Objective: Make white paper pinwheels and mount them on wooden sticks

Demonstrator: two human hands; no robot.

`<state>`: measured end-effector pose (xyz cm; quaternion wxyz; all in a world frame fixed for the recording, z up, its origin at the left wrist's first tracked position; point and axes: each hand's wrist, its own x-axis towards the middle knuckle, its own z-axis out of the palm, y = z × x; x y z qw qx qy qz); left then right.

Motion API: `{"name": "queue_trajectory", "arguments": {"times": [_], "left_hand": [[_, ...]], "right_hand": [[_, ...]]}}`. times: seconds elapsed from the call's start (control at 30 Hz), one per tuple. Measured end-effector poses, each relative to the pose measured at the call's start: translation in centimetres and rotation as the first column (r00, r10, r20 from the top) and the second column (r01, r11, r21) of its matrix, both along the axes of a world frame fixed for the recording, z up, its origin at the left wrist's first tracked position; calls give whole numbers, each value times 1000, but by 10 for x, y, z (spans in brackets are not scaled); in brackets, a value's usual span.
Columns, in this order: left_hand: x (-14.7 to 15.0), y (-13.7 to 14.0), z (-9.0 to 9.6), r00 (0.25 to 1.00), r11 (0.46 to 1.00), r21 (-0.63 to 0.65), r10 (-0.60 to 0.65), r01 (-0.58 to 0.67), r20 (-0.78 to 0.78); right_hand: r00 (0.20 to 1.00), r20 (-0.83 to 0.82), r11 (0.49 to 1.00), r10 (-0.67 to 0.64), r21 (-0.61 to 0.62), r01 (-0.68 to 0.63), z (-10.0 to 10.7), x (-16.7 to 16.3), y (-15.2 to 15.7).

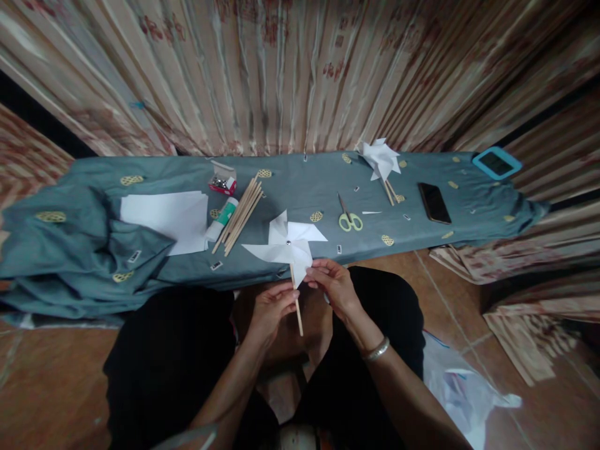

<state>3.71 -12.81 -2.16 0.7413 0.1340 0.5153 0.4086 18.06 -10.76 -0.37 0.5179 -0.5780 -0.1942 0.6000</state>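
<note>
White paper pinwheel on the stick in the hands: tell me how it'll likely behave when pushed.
The white four-bladed paper pinwheel is probably light and easily creased: its blades look thin and folded. It may spin if pushed, as they meet at a small dark pin head. The slim pale wooden stick should be stiffer, running straight between the left fingers.

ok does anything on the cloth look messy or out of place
Yes, slightly: the grey-green cloth is bunched up at the left and overlaps part of the white paper. A thin white sliver, perhaps an offcut, lies loose beside the scissors. The held pinwheel shows no obvious damage.
</note>
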Motion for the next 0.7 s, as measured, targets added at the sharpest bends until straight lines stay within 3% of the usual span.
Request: {"name": "queue_trajectory", "arguments": {"times": [0.7], "left_hand": [[5,3,2,999,999,-13,41,-42,-30]], "right_hand": [[997,-65,999,32,-10,-33,0,2,3]]}}
